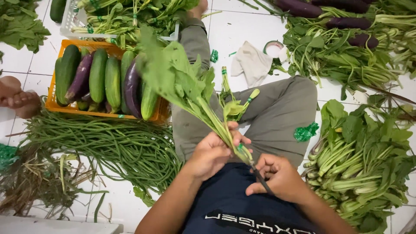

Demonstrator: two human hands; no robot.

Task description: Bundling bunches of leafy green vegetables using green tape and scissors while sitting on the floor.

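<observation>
1. A heap of long beans [108,143] is being left lying on the white tiled floor [242,30] at the far left, below an orange crate [56,102] in which about five cucumbers [98,74] and two purple eggplants [131,89] are being kept.
2. A bunch of leafy greens [182,82] is being held over the lap, with its leaves fanning up to the left and its stems running down to the right.
3. The stems are being gripped by the left hand [213,154], whose fingers are closed tightly around them just below the leaves.
4. The stem ends, apparently bound with green tape, are being pinched by the right hand [279,175], which is clamped on them together with a thin dark strip.
5. The bunch is judged light, soft and easily bruised; the firmer stems are being judged the best place for a hold.
6. One pile of similar greens [359,160] is being kept at the far right, and four more eggplants [346,22] are lying beyond it.
</observation>
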